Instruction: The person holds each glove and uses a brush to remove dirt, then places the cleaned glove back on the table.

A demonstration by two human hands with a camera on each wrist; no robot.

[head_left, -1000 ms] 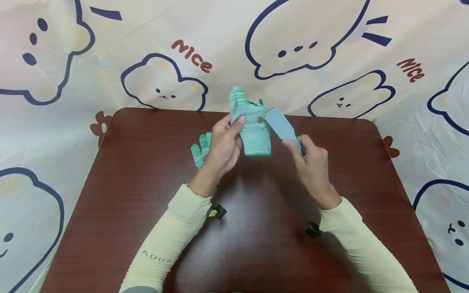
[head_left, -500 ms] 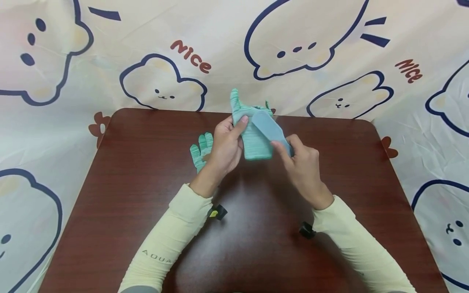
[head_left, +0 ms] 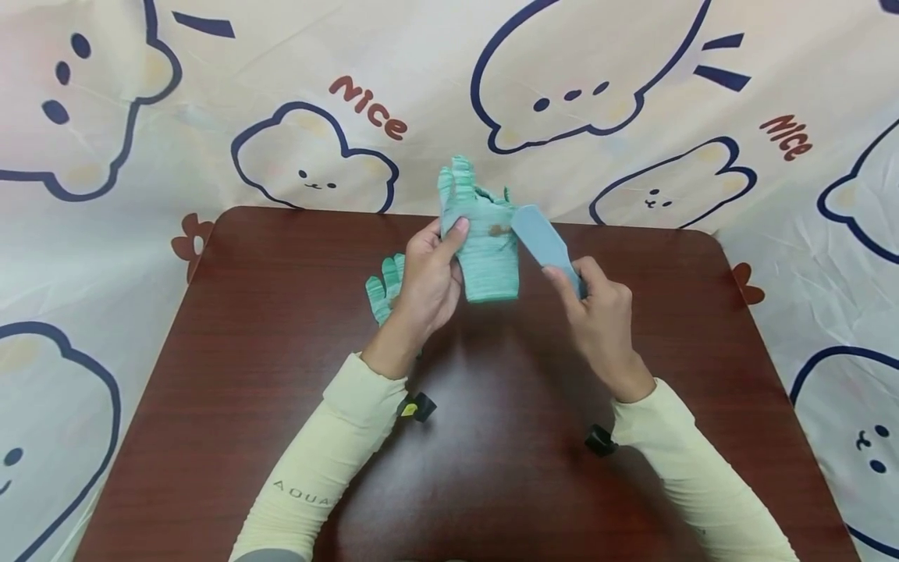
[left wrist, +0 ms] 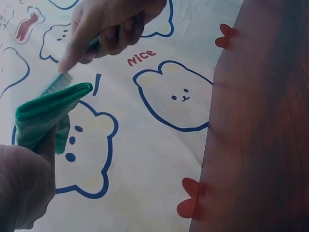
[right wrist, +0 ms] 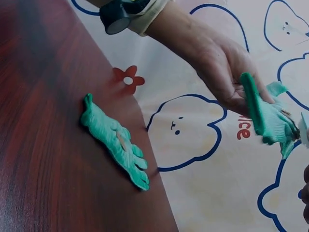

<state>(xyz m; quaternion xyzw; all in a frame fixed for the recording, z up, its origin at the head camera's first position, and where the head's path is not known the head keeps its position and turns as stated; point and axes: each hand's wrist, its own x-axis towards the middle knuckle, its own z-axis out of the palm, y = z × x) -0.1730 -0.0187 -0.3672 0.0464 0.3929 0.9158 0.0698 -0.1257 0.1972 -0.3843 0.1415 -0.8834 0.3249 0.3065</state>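
Note:
A mint-green knit glove (head_left: 490,273) with a brown stain (head_left: 500,229) is held up over the table's far edge. My left hand (head_left: 430,277) grips its side, thumb lying across the front. My right hand (head_left: 605,324) holds a light-blue brush (head_left: 542,240), whose head stands at the glove's right edge. In the left wrist view, pale bristles on the brush (left wrist: 57,83) face the glove (left wrist: 43,116). The right wrist view catches only the brush's edge. Behind my left forearm lies a second green glove (head_left: 382,290), stained brown too, as the right wrist view shows.
The dark brown table (head_left: 492,468) has rounded far corners. Behind it and along both sides hangs a pale cloth (head_left: 435,47) printed with cartoon outlines and "Nice". A small black device (head_left: 419,407) sits at the left wrist, another black device (head_left: 601,440) at the right.
The brush swept left across the glove's stained front half a second ago, and is now back at its right edge, uncovering the stain. The held glove tilted slightly and returned; the second glove stayed put.

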